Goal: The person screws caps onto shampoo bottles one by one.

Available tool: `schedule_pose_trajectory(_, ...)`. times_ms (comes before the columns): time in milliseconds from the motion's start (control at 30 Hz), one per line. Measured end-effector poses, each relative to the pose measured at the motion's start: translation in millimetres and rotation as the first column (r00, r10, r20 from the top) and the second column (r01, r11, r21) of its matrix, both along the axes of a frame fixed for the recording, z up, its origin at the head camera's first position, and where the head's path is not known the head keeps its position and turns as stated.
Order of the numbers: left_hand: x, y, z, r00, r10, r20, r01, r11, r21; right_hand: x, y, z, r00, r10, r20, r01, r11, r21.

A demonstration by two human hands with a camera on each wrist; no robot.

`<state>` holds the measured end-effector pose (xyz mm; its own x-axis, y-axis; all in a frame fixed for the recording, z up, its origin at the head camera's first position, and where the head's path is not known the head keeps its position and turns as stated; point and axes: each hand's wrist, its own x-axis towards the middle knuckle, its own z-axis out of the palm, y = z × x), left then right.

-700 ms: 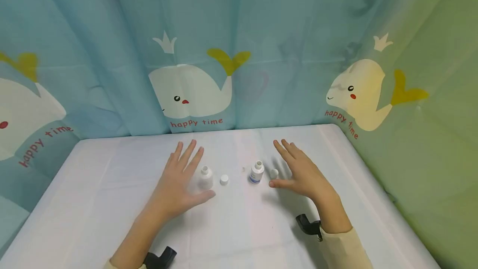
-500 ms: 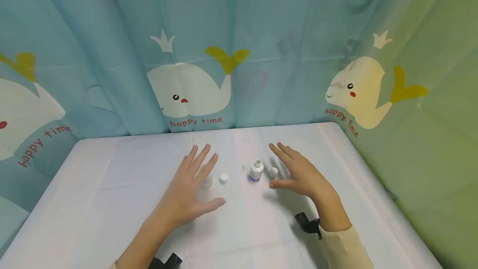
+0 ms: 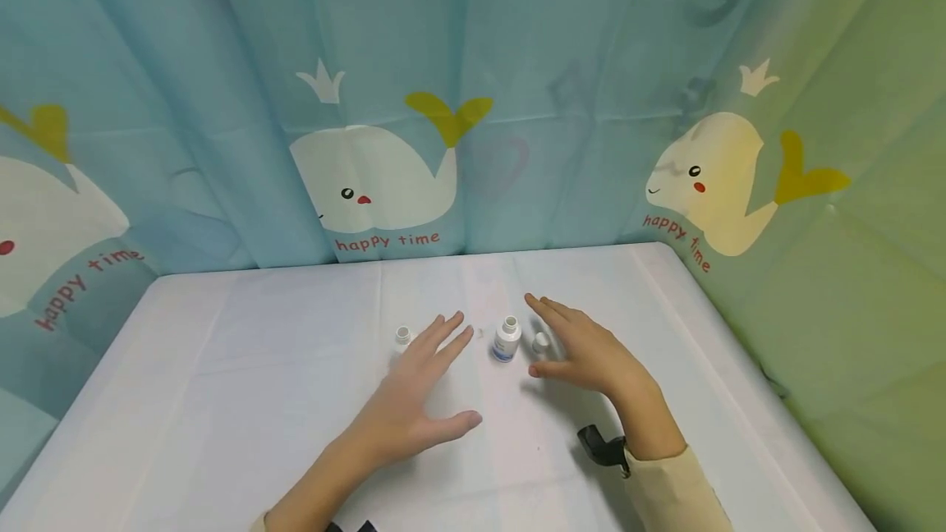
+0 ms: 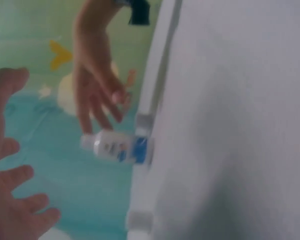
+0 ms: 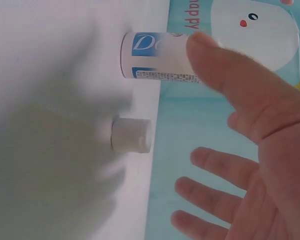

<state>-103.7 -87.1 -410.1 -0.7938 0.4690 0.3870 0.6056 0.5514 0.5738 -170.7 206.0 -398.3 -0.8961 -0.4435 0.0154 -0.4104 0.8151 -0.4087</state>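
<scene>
Left hand (image 3: 410, 401) and right hand (image 3: 587, 347) hold nothing, fingers spread; uncapped bottle (image 3: 507, 341) stands upright, lower centre of the head view, cap (image 3: 540, 341) just right; second bottle (image 3: 402, 336), further left, partly hidden; a low sweep by either hand could topple one.

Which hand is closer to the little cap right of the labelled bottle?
Right: the right hand is just right of the little cap; the left hand is farther left, past the labelled bottle.

Beige right sleeve (image 3: 674, 489), angular black right wrist camera (image 3: 602, 447); beige left sleeve (image 3: 258, 525), black left wrist camera (image 3: 367, 527), both barely visible.
</scene>
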Motion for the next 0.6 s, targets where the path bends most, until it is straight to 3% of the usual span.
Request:
schedule_pose_trajectory(133, -0.7, 11.3, -6.1, 0.997, -0.043, 0.06, 0.04, 0.998, 0.052, -1.7, 0.0, -1.8, 1.0, 0.0, 0.01, 0.0, 1.0, 0.02)
schedule_pose_trajectory(267, -3.3, 20.7, -10.4, 0.986, -0.057, 0.156, 0.043, 0.995, 0.095, -2.1, 0.5, -4.5, 0.999, -0.014, 0.03, 0.013, 0.999, 0.035)
schedule_pose_trajectory(600, -22.2, 36.4, -18.6, 0.933, 0.003, 0.361, -0.057, 0.989, 0.138, -4.4, 2.1, -12.7, 1.0, 0.018, 0.02, -0.019, 1.0, 0.01)
